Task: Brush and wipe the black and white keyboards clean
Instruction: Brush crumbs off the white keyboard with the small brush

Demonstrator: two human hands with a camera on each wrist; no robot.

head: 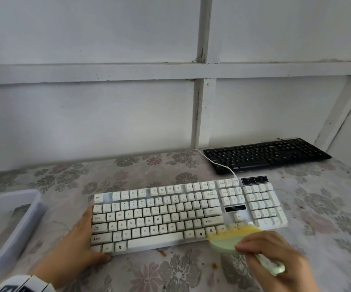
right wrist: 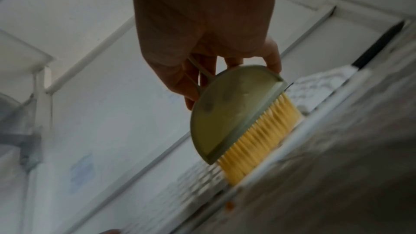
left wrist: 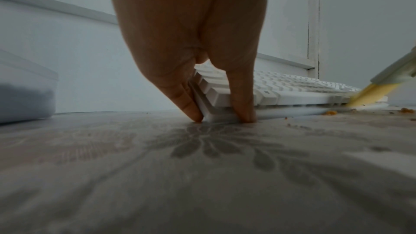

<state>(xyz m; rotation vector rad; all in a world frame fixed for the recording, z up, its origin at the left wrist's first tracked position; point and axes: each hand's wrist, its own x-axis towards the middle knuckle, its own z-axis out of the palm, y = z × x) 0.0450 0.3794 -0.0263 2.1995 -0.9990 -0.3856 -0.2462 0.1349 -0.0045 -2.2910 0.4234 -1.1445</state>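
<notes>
The white keyboard point(head: 170, 213) lies across the middle of the floral table. My left hand point(head: 86, 237) grips its front left corner, fingers along the left edge and thumb on the front edge; the left wrist view shows this hand point(left wrist: 219, 115) flanking the white keyboard point(left wrist: 292, 88) corner. My right hand point(head: 271, 253) holds a pale green brush point(head: 227, 241) by its handle. Its yellow bristles point(head: 237, 230) press on the keys at the front right, near the arrow keys. In the right wrist view the brush point(right wrist: 227, 113) is blurred. The black keyboard point(head: 265, 154) lies behind, at the back right.
A translucent plastic tub point(head: 8, 224) stands at the table's left edge. Orange crumbs point(head: 214, 265) lie on the floral cloth point(head: 170, 275) in front of the white keyboard. A white cable point(head: 216, 163) runs back past the black keyboard. A white panelled wall closes the back.
</notes>
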